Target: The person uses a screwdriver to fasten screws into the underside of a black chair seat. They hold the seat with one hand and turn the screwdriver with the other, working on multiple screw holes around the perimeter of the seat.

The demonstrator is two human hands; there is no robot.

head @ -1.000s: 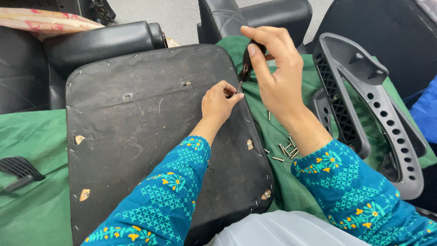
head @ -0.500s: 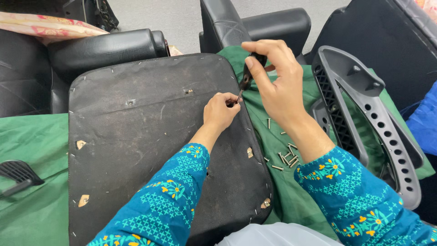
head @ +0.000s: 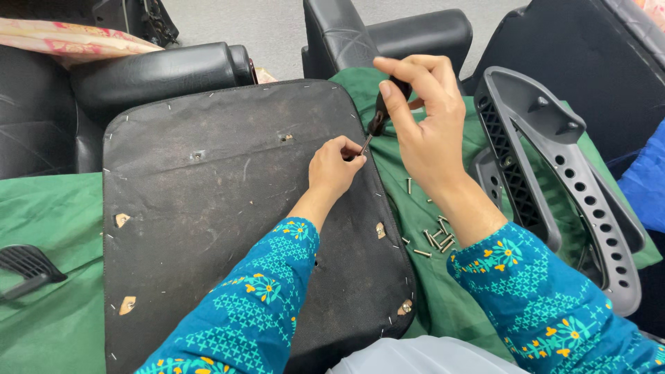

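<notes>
We work over a green cloth (head: 55,208) spread on a table, with two black armrest pads at its far edge and grey floor beyond. One black seat base (head: 235,215) lies underside up in the middle. Our left hand (head: 336,170) pinches a screw at the base's right edge; our right hand (head: 422,118) grips a dark-handled screwdriver (head: 377,119), tip at that screw. Loose screws (head: 436,239) lie scattered by a grey plastic frame (head: 554,180) on the cloth's right; we cannot count them.

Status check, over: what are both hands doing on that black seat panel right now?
Right hand grips screwdriver, tip down at seat panel edge. Left hand pinches at the tip. Loose screws on green cloth beside panel; nothing in the way.
</notes>
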